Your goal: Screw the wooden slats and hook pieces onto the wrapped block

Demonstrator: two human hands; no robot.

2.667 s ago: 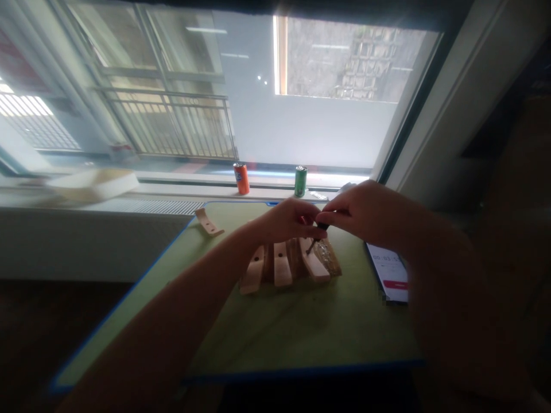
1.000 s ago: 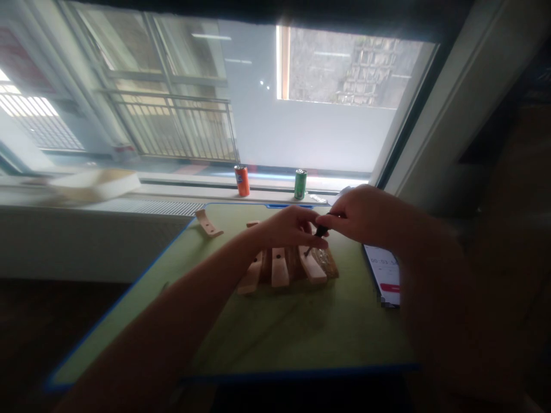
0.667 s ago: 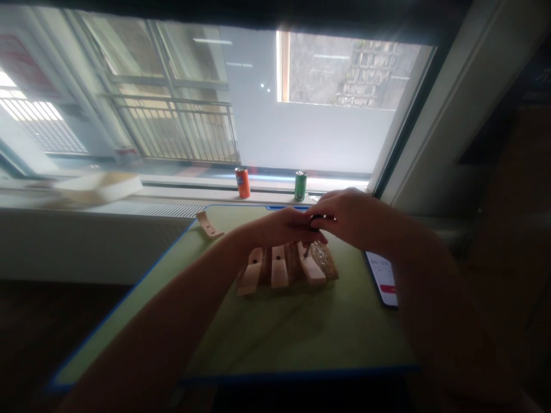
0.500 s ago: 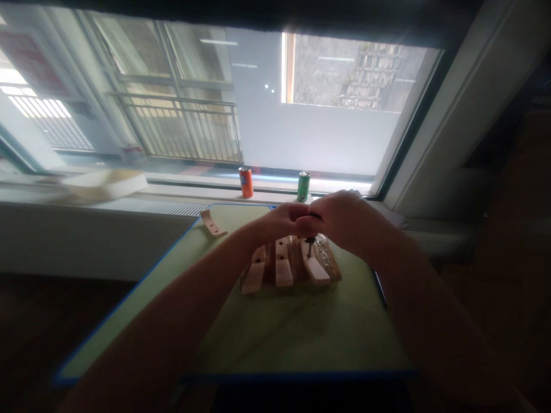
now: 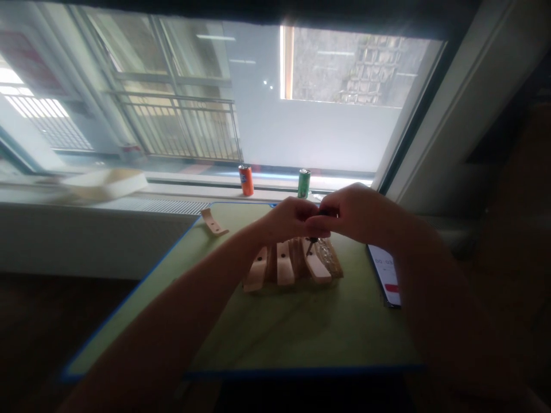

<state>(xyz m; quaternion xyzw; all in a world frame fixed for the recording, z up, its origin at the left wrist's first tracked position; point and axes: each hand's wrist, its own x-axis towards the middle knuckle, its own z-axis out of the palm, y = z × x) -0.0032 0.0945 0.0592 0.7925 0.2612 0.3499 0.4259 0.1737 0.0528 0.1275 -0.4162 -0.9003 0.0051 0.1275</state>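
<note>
A screwdriver (image 5: 311,246) with a dark handle leans with its top to the right, its tip at a hole in the rightmost curved wooden piece (image 5: 317,267). My right hand (image 5: 359,215) is closed round the handle from the right. From the left, my left hand (image 5: 293,219) is closed on the same tool, lower down, its fingers meeting the right hand's. Two more curved pieces with holes, a middle one (image 5: 284,271) and a left one (image 5: 255,276), lie alongside on a brown block (image 5: 270,265). Clear, crinkled wrapping (image 5: 328,255) covers the block's right end.
The green board (image 5: 301,327) has a blue edge. A loose curved wooden piece (image 5: 212,223) lies at its far left, and a phone (image 5: 384,275) by my right forearm. On the sill stand an orange can (image 5: 246,181), a green can (image 5: 303,183) and a pale tray (image 5: 107,183).
My right hand has shifted a little right and turned, and the screwdriver now leans more to the right. More of the phone shows beside my forearm.
</note>
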